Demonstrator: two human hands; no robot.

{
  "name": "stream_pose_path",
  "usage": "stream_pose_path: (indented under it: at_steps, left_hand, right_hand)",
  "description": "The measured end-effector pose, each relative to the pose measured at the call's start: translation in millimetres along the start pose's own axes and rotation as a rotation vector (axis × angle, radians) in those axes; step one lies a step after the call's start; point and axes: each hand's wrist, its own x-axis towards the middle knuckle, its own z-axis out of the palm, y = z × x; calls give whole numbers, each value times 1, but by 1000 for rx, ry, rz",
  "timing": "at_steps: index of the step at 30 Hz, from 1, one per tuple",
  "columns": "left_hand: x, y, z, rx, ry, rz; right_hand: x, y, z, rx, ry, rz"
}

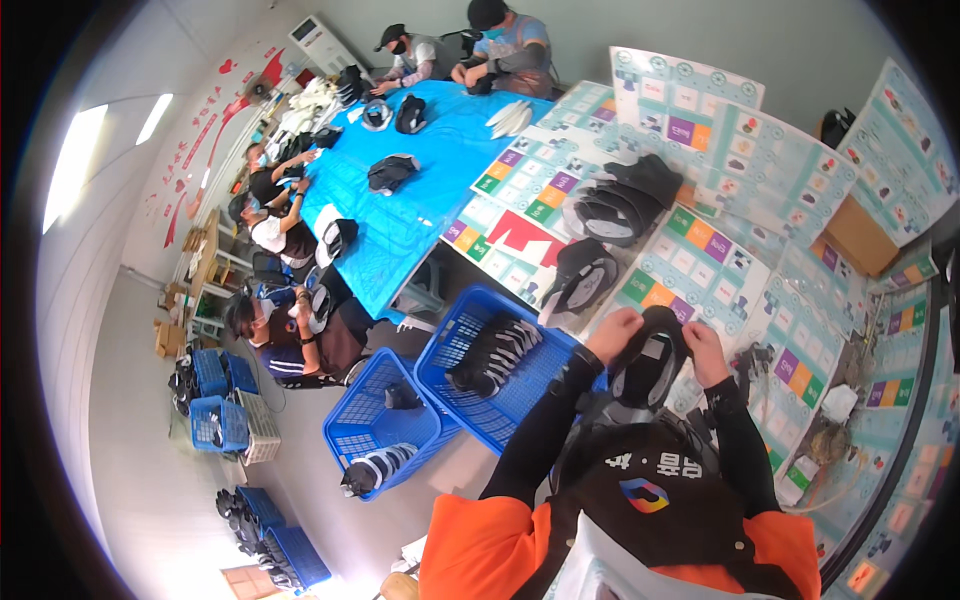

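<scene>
A black cap (pixel 643 378) is held up in front of my apron, its hollow inside facing me with a small pale label showing. My left hand (pixel 614 337) pinches its left edge, and my right hand (pixel 706 352) grips the right edge. Both hands are closed, though the fingertips are partly hidden behind the fabric. Just beyond my left hand, a grey and black cap (pixel 582 278) lies on the board-covered table. Farther back rests a nested stack of dark caps (pixel 612 212).
Left of me, a large blue basket (pixel 440 340) holds a row of caps; a second blue basket (pixel 335 428) stands beside it. Printed boards (pixel 735 150) lean along the table's far side. Several people work around a blue-covered table (pixel 430 195). Scraps and cords (pixel 832 440) lie at right.
</scene>
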Motion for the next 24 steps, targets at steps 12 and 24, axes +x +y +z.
stream_pose_path:
  at_steps: [12, 24]
  left_hand:
    - [8, 45, 10, -17, -116, -331]
    - [22, 77, 20, 437, -33, 70]
  right_hand:
    - [-20, -17, -30, -321, -84, 95]
    - [-39, -87, 11, -828, -175, -523]
